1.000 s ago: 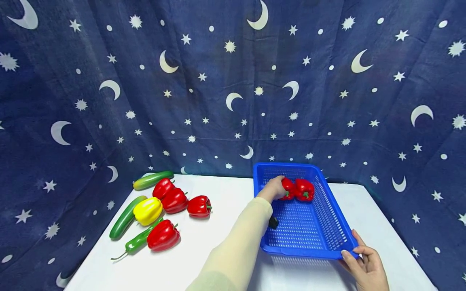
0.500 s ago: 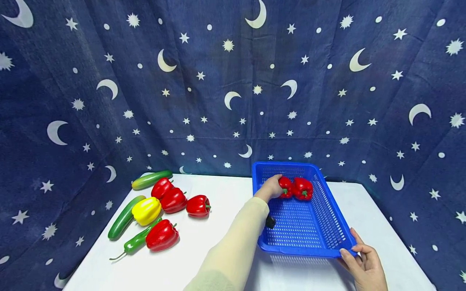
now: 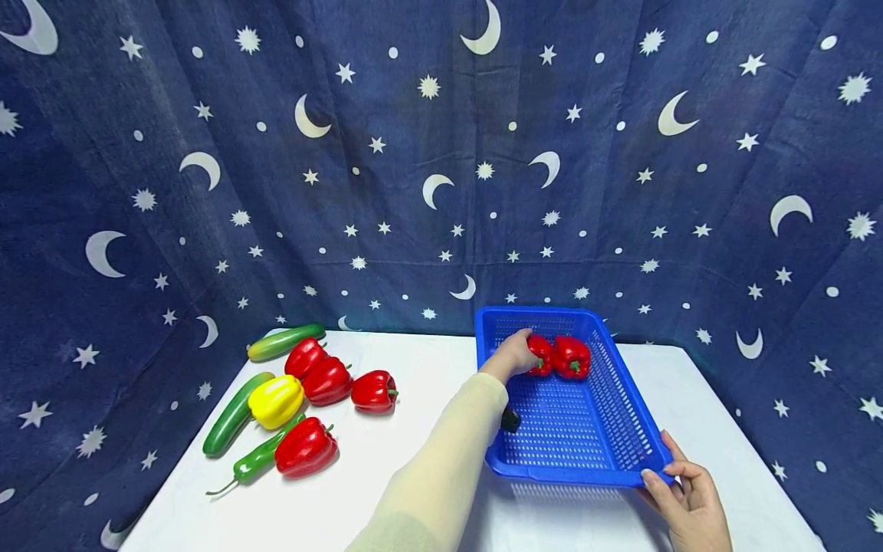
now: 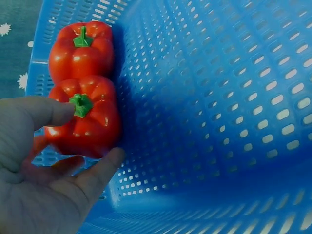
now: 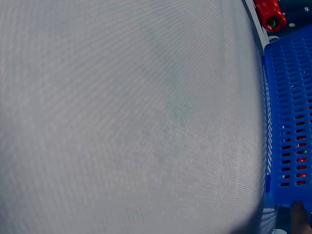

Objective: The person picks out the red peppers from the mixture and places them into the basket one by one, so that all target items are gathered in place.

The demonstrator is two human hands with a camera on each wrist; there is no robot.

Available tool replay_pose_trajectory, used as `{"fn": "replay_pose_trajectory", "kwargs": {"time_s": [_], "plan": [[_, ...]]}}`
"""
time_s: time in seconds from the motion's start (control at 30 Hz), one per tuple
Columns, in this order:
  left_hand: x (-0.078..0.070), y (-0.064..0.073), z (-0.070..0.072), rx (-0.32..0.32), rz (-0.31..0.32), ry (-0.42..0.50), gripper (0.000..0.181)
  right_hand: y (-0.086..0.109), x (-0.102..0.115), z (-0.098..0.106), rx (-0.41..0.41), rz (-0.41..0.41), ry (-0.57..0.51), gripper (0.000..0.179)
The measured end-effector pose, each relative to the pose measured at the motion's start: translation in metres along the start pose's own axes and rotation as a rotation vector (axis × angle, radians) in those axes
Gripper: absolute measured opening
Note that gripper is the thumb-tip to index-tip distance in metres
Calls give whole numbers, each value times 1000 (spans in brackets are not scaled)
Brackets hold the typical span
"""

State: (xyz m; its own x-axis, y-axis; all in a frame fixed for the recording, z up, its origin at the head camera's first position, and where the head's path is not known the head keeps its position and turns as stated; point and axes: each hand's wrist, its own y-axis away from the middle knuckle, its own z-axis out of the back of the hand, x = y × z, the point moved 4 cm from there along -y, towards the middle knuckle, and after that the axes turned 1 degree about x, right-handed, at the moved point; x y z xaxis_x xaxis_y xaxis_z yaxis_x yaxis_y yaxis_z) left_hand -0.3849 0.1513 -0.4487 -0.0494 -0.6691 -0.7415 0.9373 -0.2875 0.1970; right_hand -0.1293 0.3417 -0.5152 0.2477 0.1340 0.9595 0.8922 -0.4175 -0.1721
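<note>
Inside the blue plastic basket [image 3: 552,477], two red bell peppers stand side by side at the far end. My left hand [image 3: 512,356] grips the nearer-left red bell pepper [image 4: 92,134], its thumb over the top beside the green stem and its fingers along the side. The other red bell pepper [image 4: 80,58] touches it, with no hand on it. At the basket's near right corner, my right hand [image 3: 693,502] pinches the rim between thumb and fingers. Only a dark fingertip [image 5: 298,217] of that hand shows in the right wrist view.
On the white table [image 3: 407,445], left of the basket, lie several more red bell peppers [image 3: 306,448], a yellow bell pepper [image 3: 276,401], a long green chili pepper [image 3: 258,458] and two cucumbers [image 3: 234,418]. A dark blue curtain [image 3: 386,192] with moons and stars surrounds the table.
</note>
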Motion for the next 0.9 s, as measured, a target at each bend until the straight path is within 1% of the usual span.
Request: {"fn": "replay_pose_trajectory", "kwargs": {"time_s": [0.1,0.27,0.47,0.7,0.9], "plan": [[-3,7,7,-8,-18,-2,67,0,0,-2,-4,-12,14,26],[-10,9,19,-26,-52,6,68,0,0,-3,4,-4,-5,25],[-21,10,29,-14,-90,63,70,-1,-1,-1,-12,-29,33,26],[-38,17,40,13,-210,125,69,-1,-4,1,-32,-76,66,29],[-46,25,47,53,-302,129,69,-3,-5,1,-39,-85,73,30]]}}
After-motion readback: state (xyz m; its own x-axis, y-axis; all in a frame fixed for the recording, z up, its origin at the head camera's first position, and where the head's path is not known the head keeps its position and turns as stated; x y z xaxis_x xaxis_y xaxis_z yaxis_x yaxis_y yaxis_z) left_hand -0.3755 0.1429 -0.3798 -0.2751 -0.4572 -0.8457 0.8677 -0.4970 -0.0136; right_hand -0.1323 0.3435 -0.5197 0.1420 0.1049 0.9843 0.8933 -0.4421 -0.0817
